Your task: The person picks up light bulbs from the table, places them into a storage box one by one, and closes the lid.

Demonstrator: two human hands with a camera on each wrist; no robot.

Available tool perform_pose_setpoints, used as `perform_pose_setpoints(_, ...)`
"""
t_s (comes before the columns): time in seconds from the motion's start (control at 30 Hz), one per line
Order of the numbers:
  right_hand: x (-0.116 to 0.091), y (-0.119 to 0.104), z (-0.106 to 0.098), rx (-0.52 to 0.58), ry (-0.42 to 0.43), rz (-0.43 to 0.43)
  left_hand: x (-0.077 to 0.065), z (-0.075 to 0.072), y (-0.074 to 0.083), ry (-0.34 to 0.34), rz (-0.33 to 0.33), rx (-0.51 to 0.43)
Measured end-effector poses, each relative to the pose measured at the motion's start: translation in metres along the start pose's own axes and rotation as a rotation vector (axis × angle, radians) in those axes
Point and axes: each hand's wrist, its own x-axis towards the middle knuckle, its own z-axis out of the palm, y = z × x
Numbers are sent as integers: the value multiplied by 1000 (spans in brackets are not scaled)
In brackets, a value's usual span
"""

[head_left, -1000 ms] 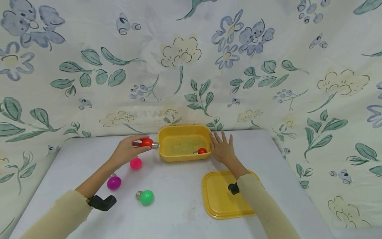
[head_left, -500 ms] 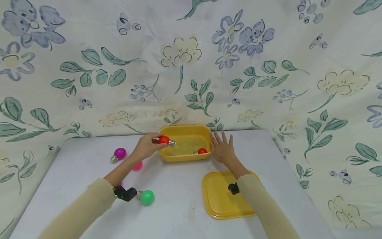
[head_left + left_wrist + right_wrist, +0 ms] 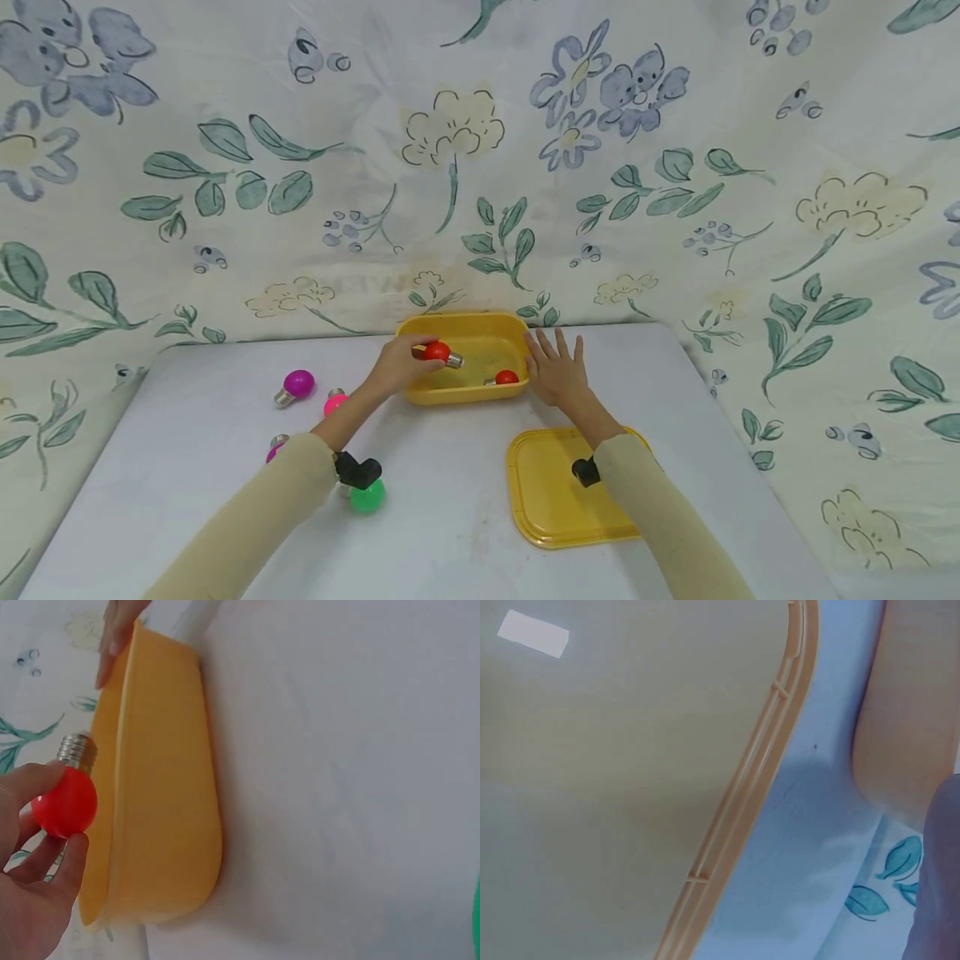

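My left hand (image 3: 397,367) pinches a red light bulb (image 3: 69,802) between thumb and fingers, its metal screw base pointing away from the palm. In the head view the bulb is over the left part of a yellow plastic box (image 3: 463,395). Inside that box, at the front right, lies another red bulb (image 3: 507,377). My right hand (image 3: 558,372) has its fingers spread straight against the box's right end. Only a strip of the right hand (image 3: 941,877) shows in the right wrist view.
A yellow lid (image 3: 555,500) lies front right, partly under my right forearm. Left on the white table are a purple bulb (image 3: 300,383), a pink bulb (image 3: 335,405), another purple bulb (image 3: 274,452) half behind the left sleeve, and a green bulb (image 3: 368,497). A floral cloth hangs behind.
My left hand has carried the red bulb rightward from beside the box to over its inside. The rear purple bulb, hidden at first, has come into view. My right hand stays put.
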Motion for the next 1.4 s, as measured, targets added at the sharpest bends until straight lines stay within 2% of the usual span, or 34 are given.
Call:
perform_pose_setpoints(0.2,1,2,1,-4,-5,-3,8,13,2,-20,46,24)
perform_pose_setpoints(0.33,1,2,2,9,8,-13,11,20,3,-22,53,40)
perform_pose_setpoints(1.0,1,3,2,25,6,-10,28,54,5,-28,-4,85)
perform_pose_setpoints(1.4,1,1,1,6,17,-3,31,62,8,-25,-29,118)
